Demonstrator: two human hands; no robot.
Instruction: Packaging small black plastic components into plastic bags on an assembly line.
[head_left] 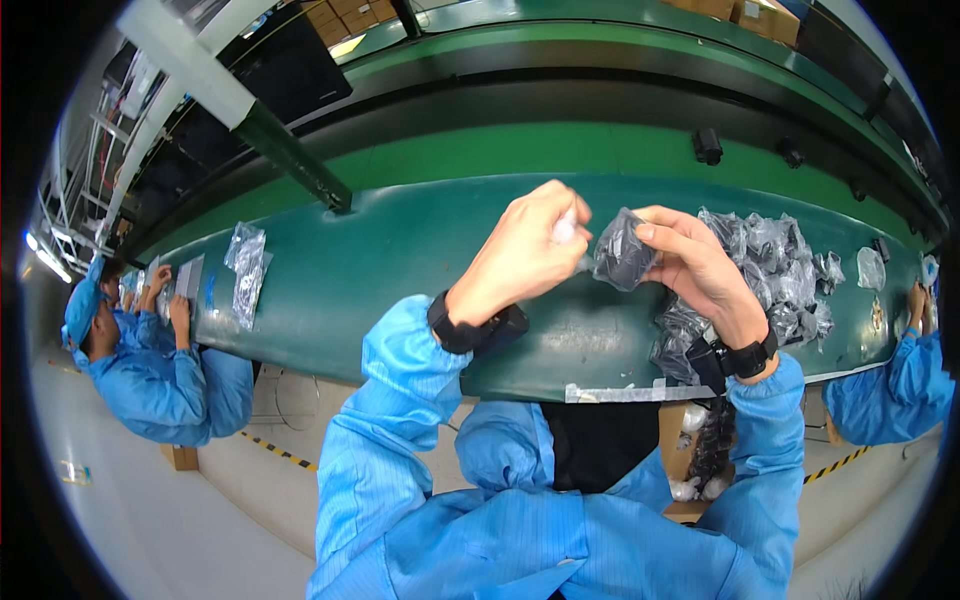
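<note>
In front of me, over the green work surface, my right hand (695,255) grips a dark, rounded part wrapped in a clear plastic bag (622,250) between thumb and fingers. Close on its left, my left hand (525,240) is closed in a fist. A small white, crumpled piece (565,228) pokes out between its fingers; its kind is unclear. A clear bit of plastic shows between the fist and the bag, and I cannot tell whether the two are joined. By my right wrist lies a heap of dark parts in clear bags (775,265).
Flat plastic bags (247,275) lie on the left of the green belt (420,240). Black parts (707,147) stand on the far strip. A green post (300,165) rises at left. Below the edge sits a carton (680,440) of bagged items. People in blue (160,390) work at both sides.
</note>
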